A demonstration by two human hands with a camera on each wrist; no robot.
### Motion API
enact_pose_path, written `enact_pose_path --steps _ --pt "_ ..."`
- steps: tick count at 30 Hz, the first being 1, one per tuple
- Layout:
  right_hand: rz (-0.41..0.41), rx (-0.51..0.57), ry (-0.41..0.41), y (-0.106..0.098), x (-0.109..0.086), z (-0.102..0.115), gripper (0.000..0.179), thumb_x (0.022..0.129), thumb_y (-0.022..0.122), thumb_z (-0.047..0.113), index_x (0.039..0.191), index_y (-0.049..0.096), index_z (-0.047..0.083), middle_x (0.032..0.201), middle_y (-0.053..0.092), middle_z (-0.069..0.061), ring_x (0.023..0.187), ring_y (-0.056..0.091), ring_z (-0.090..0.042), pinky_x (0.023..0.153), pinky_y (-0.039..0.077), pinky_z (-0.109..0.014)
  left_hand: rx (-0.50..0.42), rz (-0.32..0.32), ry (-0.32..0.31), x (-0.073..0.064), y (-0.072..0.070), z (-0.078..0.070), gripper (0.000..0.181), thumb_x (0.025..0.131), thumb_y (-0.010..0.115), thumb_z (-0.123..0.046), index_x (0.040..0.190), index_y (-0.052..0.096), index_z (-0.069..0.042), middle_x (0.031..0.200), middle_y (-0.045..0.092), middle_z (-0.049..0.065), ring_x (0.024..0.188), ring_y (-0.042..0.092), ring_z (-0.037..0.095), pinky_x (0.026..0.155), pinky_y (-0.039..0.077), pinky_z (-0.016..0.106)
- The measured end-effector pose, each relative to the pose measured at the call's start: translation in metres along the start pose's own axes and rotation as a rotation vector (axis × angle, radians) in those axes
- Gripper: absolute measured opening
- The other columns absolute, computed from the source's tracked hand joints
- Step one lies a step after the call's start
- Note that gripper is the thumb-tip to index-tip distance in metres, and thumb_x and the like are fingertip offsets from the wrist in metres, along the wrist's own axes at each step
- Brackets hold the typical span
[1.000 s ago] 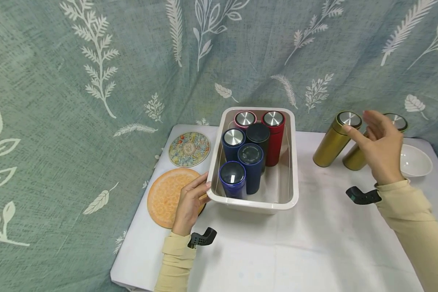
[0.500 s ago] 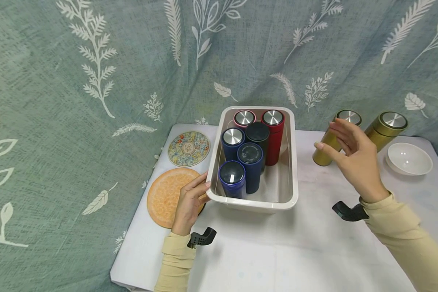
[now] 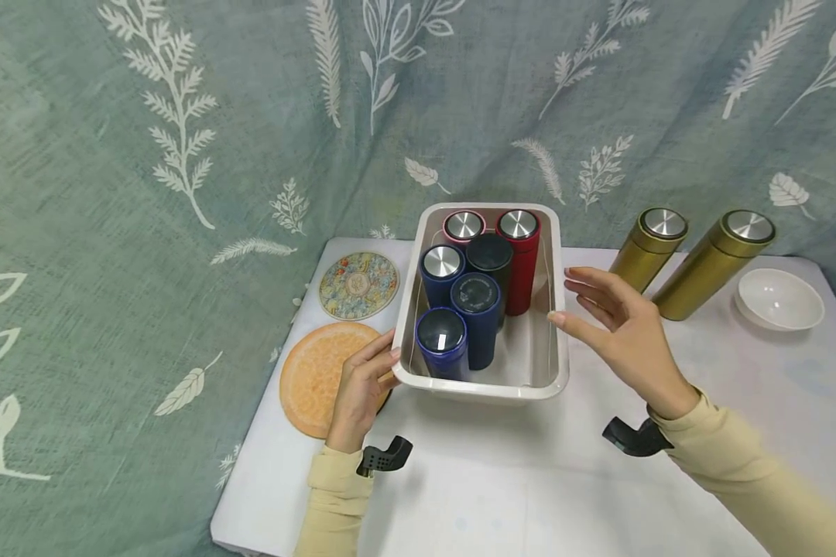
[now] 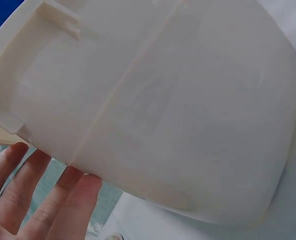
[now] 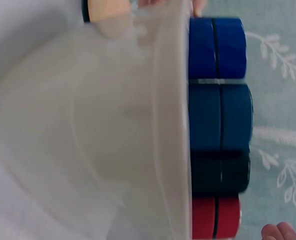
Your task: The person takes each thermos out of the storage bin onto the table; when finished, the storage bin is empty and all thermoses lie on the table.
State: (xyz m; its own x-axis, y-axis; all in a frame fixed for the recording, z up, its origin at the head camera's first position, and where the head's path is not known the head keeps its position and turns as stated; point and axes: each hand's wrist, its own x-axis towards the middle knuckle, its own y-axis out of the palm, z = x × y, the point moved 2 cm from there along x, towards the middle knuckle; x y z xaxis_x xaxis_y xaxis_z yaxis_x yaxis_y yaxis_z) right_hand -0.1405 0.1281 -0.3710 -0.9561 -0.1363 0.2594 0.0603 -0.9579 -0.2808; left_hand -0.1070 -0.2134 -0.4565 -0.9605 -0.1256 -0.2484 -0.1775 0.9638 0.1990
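A white plastic basin [image 3: 493, 391] stands on the table in the head view, with several insulated bottles upright in it: a red bottle [image 3: 525, 271], a black bottle [image 3: 490, 254], a pink-rimmed bottle [image 3: 464, 226] and blue ones such as this bright blue bottle [image 3: 443, 333]. My left hand [image 3: 359, 391] holds the basin's left rim, thumb on the edge. In the left wrist view its fingers [image 4: 80, 200] lie against the outer wall. My right hand [image 3: 627, 333] hovers beside the right rim, fingers spread and holding nothing. Its fingertips [image 5: 283, 231] show apart from the basin in the right wrist view.
Two gold bottles, a nearer gold bottle [image 3: 646, 251] and a farther gold bottle [image 3: 714, 263], stand at the back right. Beside them is a white bowl [image 3: 780, 300]. An orange round mat [image 3: 320, 379] and a patterned round mat [image 3: 358, 285] lie left of the basin.
My right hand has moved left from between the gold bottles to beside the basin's right rim. The left hand, the basin and the bottles stay in place.
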Motion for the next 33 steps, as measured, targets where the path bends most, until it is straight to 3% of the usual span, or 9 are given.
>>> enact_pose_path --steps 8,15,19,28,33 --pt "0.101 0.015 0.007 0.026 -0.011 -0.003 0.057 0.086 0.078 0.009 0.139 0.057 0.010 0.138 0.061 -0.012 0.123 0.059 0.001 0.103 0.044 -0.009 -0.008 -0.004 -0.011 -0.001 0.001 0.001 0.046 0.093 0.063 -0.009 0.139 0.059 -0.004 0.118 0.074 -0.004 0.093 0.070 0.010 0.082 0.055 0.033" --pt "0.195 0.062 0.042 0.050 -0.019 -0.006 0.055 0.087 0.079 0.014 0.137 0.058 0.011 0.137 0.063 -0.009 0.129 0.059 -0.020 0.104 0.043 -0.010 -0.011 -0.004 -0.020 -0.002 0.000 0.001 0.047 0.093 0.062 -0.009 0.140 0.058 -0.004 0.117 0.074 -0.005 0.092 0.070 0.010 0.082 0.054 0.033" --pt "0.228 0.100 0.040 0.062 -0.021 -0.006 0.053 0.087 0.079 0.016 0.136 0.059 0.015 0.137 0.062 -0.008 0.130 0.059 -0.021 0.106 0.043 -0.012 -0.014 -0.010 -0.014 -0.002 0.000 0.000 0.047 0.093 0.062 -0.009 0.139 0.059 -0.004 0.119 0.074 -0.003 0.093 0.070 0.010 0.081 0.055 0.032" --pt "0.292 0.148 0.068 0.082 -0.021 -0.006 0.058 0.087 0.079 0.019 0.139 0.056 0.015 0.141 0.060 -0.006 0.133 0.058 -0.022 0.112 0.044 -0.028 -0.006 -0.012 -0.003 -0.001 -0.001 0.001 0.048 0.093 0.062 -0.008 0.140 0.057 -0.001 0.121 0.073 -0.004 0.092 0.071 0.007 0.080 0.055 0.030" --pt "0.299 0.146 0.063 0.089 -0.021 -0.005 0.061 0.086 0.080 0.021 0.142 0.054 0.016 0.143 0.059 -0.004 0.136 0.056 -0.021 0.113 0.043 -0.031 -0.011 -0.006 -0.007 -0.001 -0.001 0.002 0.048 0.094 0.061 -0.008 0.141 0.056 -0.001 0.118 0.073 -0.005 0.092 0.071 0.006 0.080 0.054 0.029"
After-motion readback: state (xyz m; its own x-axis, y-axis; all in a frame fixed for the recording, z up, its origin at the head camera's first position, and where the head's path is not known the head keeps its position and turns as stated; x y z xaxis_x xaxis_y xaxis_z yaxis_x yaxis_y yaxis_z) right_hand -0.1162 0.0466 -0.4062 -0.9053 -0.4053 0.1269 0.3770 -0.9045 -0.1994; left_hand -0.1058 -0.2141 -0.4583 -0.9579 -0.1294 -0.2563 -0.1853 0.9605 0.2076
